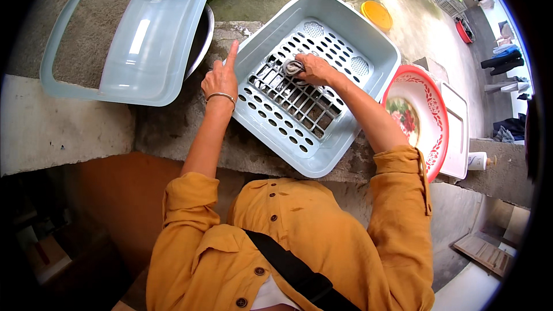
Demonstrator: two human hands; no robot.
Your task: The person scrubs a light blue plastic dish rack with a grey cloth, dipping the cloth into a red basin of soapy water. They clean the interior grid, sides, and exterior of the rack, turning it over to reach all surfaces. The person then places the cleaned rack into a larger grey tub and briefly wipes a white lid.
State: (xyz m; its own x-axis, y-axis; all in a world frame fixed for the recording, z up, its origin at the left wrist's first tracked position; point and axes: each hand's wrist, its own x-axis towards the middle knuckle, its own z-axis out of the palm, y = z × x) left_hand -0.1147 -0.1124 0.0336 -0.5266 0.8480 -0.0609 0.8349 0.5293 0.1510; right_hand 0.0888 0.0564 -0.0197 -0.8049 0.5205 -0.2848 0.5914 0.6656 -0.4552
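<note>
A light blue plastic drain basket, its bottom pierced with oval holes and a slotted rack, sits tilted to the view on the concrete ledge. My left hand grips its left rim, index finger stretched up along the edge and thumb out of sight. Inside the basket, my right hand is closed around a bunched grey-and-white cloth, pressed against the rack in the bottom.
Left on the ledge lies a large light blue plastic tub with a looped frame, partly over a metal basin. To the right is a red-rimmed enamel basin beside a white tray and a white bottle. Yellow buckets stand beyond.
</note>
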